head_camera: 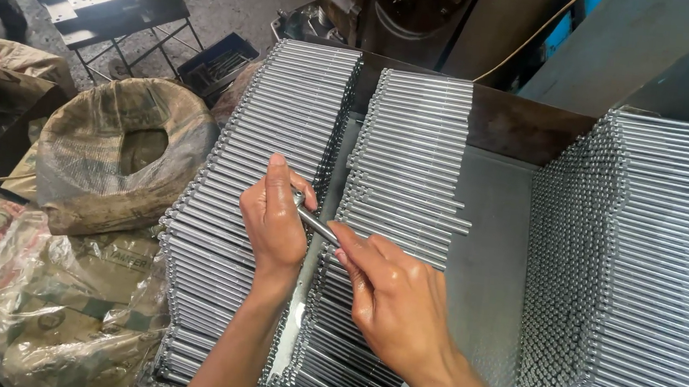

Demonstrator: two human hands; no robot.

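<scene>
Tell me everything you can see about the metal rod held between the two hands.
The rod is a thin, straight, shiny silver bar, steel by its look. It lies slanted, its upper end in the left hand and its lower end pinched by the right hand. Only a short middle stretch shows. It is held just above the gap between two stacks of like rods.

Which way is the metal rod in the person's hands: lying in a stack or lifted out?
Lifted out: both hands pinch the metal rod above the gap between two stacks.
</scene>
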